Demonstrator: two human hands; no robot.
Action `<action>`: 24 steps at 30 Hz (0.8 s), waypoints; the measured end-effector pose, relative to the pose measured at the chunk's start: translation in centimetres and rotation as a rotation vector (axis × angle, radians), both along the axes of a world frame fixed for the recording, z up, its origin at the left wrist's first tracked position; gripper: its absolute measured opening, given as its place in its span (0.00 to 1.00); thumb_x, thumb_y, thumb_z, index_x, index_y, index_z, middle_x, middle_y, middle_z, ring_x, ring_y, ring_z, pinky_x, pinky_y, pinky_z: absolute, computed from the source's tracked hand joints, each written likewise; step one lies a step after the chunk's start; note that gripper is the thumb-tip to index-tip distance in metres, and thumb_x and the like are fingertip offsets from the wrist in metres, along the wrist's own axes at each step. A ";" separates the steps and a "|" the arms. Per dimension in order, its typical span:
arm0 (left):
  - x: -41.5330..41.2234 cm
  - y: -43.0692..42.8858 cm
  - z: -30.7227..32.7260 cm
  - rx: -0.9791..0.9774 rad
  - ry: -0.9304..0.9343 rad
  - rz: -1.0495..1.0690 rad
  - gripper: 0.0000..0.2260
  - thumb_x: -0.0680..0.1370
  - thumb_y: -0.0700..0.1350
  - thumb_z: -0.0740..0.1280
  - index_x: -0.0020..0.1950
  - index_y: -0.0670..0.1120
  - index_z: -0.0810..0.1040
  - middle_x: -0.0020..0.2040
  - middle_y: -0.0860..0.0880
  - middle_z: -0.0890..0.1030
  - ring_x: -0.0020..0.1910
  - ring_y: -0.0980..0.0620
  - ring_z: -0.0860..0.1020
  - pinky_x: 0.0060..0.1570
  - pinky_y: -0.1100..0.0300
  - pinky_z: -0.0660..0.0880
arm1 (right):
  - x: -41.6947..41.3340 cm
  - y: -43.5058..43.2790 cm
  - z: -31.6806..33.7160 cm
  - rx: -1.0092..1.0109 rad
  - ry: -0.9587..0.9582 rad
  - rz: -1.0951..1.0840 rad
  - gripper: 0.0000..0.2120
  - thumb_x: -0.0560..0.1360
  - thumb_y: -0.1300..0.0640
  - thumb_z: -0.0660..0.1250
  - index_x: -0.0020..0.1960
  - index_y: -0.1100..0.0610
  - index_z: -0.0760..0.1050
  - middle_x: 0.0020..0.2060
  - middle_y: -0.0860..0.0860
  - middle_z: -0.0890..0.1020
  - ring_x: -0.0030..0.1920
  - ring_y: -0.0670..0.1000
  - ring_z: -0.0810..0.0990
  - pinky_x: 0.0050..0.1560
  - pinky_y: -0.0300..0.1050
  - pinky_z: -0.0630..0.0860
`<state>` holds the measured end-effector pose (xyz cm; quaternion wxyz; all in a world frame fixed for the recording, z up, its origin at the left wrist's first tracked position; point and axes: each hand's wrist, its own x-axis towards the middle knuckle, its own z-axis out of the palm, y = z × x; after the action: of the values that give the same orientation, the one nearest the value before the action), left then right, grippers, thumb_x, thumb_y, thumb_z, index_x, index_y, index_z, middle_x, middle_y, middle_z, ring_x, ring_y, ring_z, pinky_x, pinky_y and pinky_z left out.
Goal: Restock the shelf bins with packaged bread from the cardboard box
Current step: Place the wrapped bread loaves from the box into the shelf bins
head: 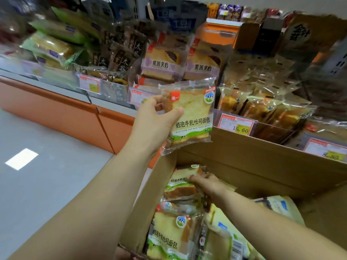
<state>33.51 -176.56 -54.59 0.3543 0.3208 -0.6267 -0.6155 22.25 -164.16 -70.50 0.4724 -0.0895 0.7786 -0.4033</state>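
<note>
bread pack (193, 109) sits pinched in left grip (155, 119), in front of purple-labelled packs (162, 66); right grip (208, 184) clutches second pack (181, 182) down inside cardboard box (253, 162), whose far wall stands just under red-edged price tag (237, 124).

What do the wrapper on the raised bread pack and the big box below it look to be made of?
Bread pack in the left hand: thin clear plastic film, glossy and printed; it shows glare and crinkled sealed edges, and the slice is visible through it. Cardboard box: brown matte paperboard, probably corrugated; creased flaps, no shine.
</note>
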 end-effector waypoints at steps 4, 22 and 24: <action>-0.3 -0.1 0.1 -0.015 -0.020 0.009 0.16 0.68 0.48 0.74 0.54 0.53 0.76 0.52 0.53 0.80 0.53 0.48 0.81 0.55 0.42 0.77 | 0.4 -0.6 -0.5 -0.037 0.000 -0.064 0.23 0.68 0.54 0.76 0.56 0.58 0.67 0.49 0.56 0.77 0.46 0.54 0.79 0.47 0.48 0.76; 0.0 1.3 0.9 -0.102 -0.033 0.026 0.17 0.71 0.48 0.74 0.57 0.52 0.75 0.55 0.51 0.80 0.50 0.49 0.82 0.48 0.45 0.80 | 1.4 4.6 6.6 -0.148 0.553 0.187 0.14 0.65 0.54 0.75 0.48 0.51 0.76 0.47 0.50 0.79 0.44 0.47 0.78 0.43 0.39 0.75; 0.4 1.9 1.0 -0.129 -0.018 0.017 0.17 0.72 0.46 0.73 0.60 0.52 0.75 0.56 0.51 0.80 0.50 0.49 0.82 0.49 0.47 0.80 | 1.0 6.4 8.3 -0.138 0.703 0.271 0.16 0.66 0.53 0.74 0.50 0.47 0.73 0.48 0.46 0.73 0.44 0.41 0.72 0.41 0.27 0.68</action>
<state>33.94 -174.66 -53.61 0.3738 0.3083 -0.6654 -0.5679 23.22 -157.76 -62.19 0.2185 -0.3561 0.8451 -0.3335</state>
